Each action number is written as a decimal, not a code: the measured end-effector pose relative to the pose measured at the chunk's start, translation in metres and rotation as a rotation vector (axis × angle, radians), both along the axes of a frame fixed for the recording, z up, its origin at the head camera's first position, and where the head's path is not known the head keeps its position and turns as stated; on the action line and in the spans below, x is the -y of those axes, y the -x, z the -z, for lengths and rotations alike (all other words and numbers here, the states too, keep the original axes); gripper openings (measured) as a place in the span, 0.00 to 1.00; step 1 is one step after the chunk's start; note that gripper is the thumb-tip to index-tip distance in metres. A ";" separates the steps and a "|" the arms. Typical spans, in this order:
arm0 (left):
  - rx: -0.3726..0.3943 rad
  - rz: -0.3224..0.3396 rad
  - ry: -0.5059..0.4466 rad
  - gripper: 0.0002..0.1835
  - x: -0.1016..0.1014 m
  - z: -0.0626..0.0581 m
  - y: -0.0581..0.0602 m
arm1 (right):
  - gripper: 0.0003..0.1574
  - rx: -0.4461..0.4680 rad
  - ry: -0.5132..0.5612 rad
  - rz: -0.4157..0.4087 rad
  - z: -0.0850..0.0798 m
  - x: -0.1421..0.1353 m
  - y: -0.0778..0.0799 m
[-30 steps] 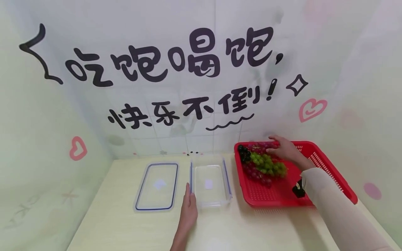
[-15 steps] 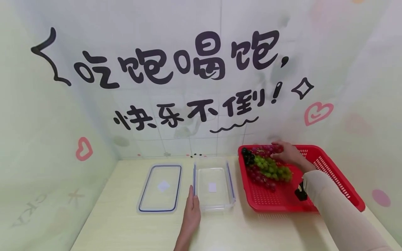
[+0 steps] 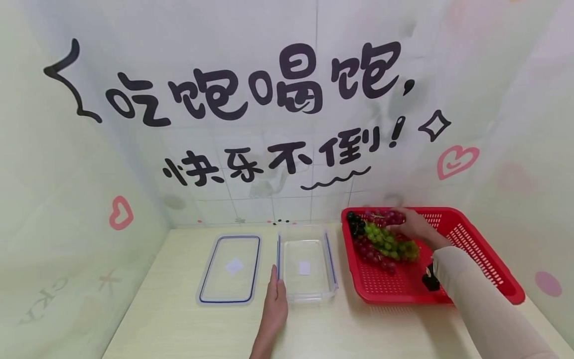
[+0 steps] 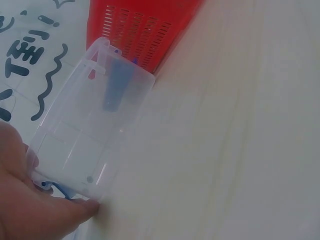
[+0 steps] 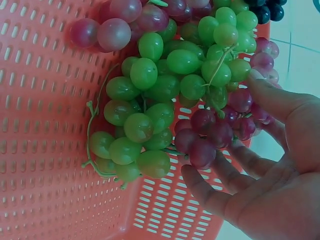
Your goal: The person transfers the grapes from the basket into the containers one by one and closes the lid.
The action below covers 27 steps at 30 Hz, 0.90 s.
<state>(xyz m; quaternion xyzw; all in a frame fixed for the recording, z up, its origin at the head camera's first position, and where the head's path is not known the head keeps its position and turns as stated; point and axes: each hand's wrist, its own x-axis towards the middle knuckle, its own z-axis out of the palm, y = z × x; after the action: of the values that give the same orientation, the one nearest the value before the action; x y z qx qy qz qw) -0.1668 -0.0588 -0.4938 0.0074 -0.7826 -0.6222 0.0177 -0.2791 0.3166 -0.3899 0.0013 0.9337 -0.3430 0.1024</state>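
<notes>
In the head view a clear plastic food container (image 3: 309, 296) with blue seals stands mid-table. My left hand (image 3: 274, 309) holds its left side near the front corner, fingers along the outer wall; in the left wrist view the hand (image 4: 37, 197) is at the container's edge. To the right is a red perforated basket (image 3: 381, 294). Inside it my right hand (image 3: 414, 227) grips the rear bunch of red grapes (image 5: 220, 132), thumb on one side and fingers on the other. Green grapes (image 5: 145, 110) lie against that bunch, partly overlapping it.
A clear lid with a blue seal (image 3: 230, 271) lies left of the container. The basket also holds black grapes (image 3: 358, 225) and another red bunch (image 3: 372, 254) in front. A black object (image 3: 430, 280) shows at my right sleeve. A printed wall (image 3: 242, 209) stands behind the table.
My right hand has lowered and its fingers have closed in around the rear red grapes. The head view has shifted slightly. My left hand stays at the container.
</notes>
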 end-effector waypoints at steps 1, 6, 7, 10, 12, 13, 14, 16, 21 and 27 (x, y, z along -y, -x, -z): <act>-0.002 -0.001 0.001 0.28 0.000 0.000 0.000 | 0.37 -0.002 0.003 0.003 0.001 0.000 0.000; -0.007 -0.002 0.007 0.28 0.002 -0.002 0.000 | 0.36 -0.024 -0.009 0.025 0.002 -0.001 0.002; -0.007 -0.003 0.007 0.28 0.002 -0.002 0.001 | 0.36 -0.026 -0.013 0.029 0.003 -0.002 0.002; -0.011 -0.003 0.010 0.28 0.003 -0.002 0.001 | 0.37 -0.043 -0.044 0.020 0.003 -0.002 0.002; -0.013 -0.002 0.010 0.28 0.003 -0.003 0.001 | 0.35 -0.059 -0.063 -0.003 0.004 -0.001 0.002; -0.013 -0.002 0.009 0.28 0.004 -0.003 0.001 | 0.34 -0.069 -0.073 -0.017 0.004 0.000 0.003; -0.014 -0.001 0.007 0.28 0.004 -0.003 0.002 | 0.34 -0.080 -0.085 -0.030 0.004 0.001 0.002; -0.013 0.001 0.002 0.28 0.004 -0.003 0.002 | 0.32 -0.096 -0.100 -0.047 0.005 0.002 0.003; -0.002 0.004 -0.008 0.28 0.004 -0.003 0.002 | 0.29 -0.106 -0.121 -0.023 0.008 0.003 0.002; 0.000 0.006 -0.021 0.29 0.002 0.002 0.000 | 0.30 -0.077 -0.103 0.036 0.012 0.006 -0.001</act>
<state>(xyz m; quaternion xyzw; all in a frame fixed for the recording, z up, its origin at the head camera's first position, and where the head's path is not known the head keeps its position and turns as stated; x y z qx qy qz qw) -0.1673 -0.0603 -0.4954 0.0050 -0.7761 -0.6304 0.0157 -0.2783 0.3106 -0.4021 0.0103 0.9533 -0.2959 0.0598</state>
